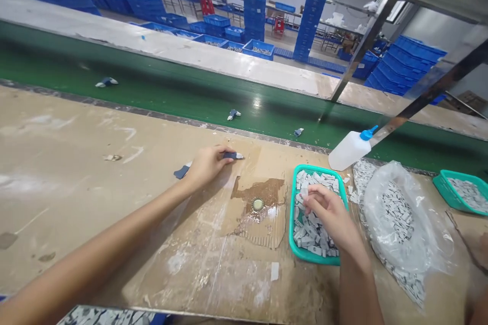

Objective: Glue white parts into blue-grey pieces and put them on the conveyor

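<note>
My left hand [206, 165] is closed in a pinch on a small dark-blue and white piece [233, 156], near the table's far edge. Another dark-blue and white piece [183, 170] lies just left of that hand, partly hidden by it. Over a green plastic basket [293, 223] full of small pale-grey rectangular pieces [314, 233], my right hand [330, 210] pinches one such pale piece [304, 192] at its fingertips. Between the hands, a small round cap [258, 205] with pale contents sits on a wet, stained cardboard scrap [263, 239].
Beyond the table runs a green conveyor belt [171, 94] bearing a few blue-and-white pieces [234, 115]. A white squeeze bottle [348, 151] stands tilted behind the basket. To the right are a clear plastic bag [415, 213] of pale pieces and a second green basket [442, 188].
</note>
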Available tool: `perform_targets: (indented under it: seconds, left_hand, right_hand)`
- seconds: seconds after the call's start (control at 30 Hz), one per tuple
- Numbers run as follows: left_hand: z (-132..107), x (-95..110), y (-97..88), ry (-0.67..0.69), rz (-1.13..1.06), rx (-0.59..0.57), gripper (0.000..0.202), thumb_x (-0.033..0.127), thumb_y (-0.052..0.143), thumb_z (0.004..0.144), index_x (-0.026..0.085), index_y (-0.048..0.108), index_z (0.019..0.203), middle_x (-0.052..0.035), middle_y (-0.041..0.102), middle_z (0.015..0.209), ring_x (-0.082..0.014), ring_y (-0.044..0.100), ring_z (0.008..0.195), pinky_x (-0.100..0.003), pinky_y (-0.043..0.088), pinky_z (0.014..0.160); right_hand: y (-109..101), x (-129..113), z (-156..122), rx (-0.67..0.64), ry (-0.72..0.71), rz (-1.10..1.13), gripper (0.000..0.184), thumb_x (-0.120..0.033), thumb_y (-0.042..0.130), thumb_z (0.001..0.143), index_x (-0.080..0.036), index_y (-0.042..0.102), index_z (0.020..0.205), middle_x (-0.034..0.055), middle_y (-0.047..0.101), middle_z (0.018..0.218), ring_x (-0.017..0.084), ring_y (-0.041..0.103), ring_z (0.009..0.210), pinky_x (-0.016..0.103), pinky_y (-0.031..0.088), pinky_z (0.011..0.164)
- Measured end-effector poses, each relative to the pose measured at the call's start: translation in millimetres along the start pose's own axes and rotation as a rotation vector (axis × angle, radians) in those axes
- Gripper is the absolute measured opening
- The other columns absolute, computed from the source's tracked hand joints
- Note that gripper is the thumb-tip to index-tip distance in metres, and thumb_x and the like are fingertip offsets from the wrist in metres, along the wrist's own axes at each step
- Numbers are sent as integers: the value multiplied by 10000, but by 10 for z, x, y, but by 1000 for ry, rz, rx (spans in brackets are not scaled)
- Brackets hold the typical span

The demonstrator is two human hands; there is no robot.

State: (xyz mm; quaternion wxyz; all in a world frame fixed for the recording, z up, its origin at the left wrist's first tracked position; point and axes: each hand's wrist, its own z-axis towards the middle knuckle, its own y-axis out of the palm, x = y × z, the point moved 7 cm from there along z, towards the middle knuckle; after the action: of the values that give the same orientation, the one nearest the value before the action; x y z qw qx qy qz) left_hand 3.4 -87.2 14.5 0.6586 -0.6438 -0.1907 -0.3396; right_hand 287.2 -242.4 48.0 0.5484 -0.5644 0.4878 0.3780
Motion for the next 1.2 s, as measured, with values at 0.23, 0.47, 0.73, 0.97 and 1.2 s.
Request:
perform_targets:
  seconds: [0.23,0.47,0.73,0.97,1.2]
  left_hand:
    - [-240,-63,-280,-47,-393,159,443,408,819,668,136,716,1002,-126,746,1052,-291,675,1058,-444,475,1044]
    - [-471,1,117,-269,-1188,-111,498,226,872,611,152,738,1085,-70,753,945,-179,715,873,-343,559,922]
    - [-635,-32,426,-420,-1505,-288,397,12,766,678,139,718,1051,-56,742,939,-122,708,790,-246,574,781]
    - [-673,22,432,-366,-1422,-354,337,111,805,724,149,714,1046,-63,760,930,-169,725,829,-294,580,757]
    - [-704,43,467,-288,-1390,-335,296,141,782,770,168,698,1052,-50,764,904,-186,731,836,-335,576,796]
  right_hand:
    - [707,55,102,-31,-180,-202,232,-322,636,834,-161,707,985,64,736,813,176,702,695,283,584,642]
    - [902,-3,26,-27,-475,-577,243,-217,572,930,-186,770,1067,80,778,902,170,733,768,263,592,695]
    - [1025,-41,-70,-103,-527,-816,244,-181,575,958,-207,756,1120,47,753,886,139,703,730,224,574,666]
    - [1068,-59,-76,-119,-568,-890,229,-201,590,961,-229,756,1117,33,749,885,132,697,733,223,588,650]
    - [1085,-64,-73,-123,-594,-894,241,-180,593,956,-235,750,1130,35,745,873,133,700,727,222,588,645]
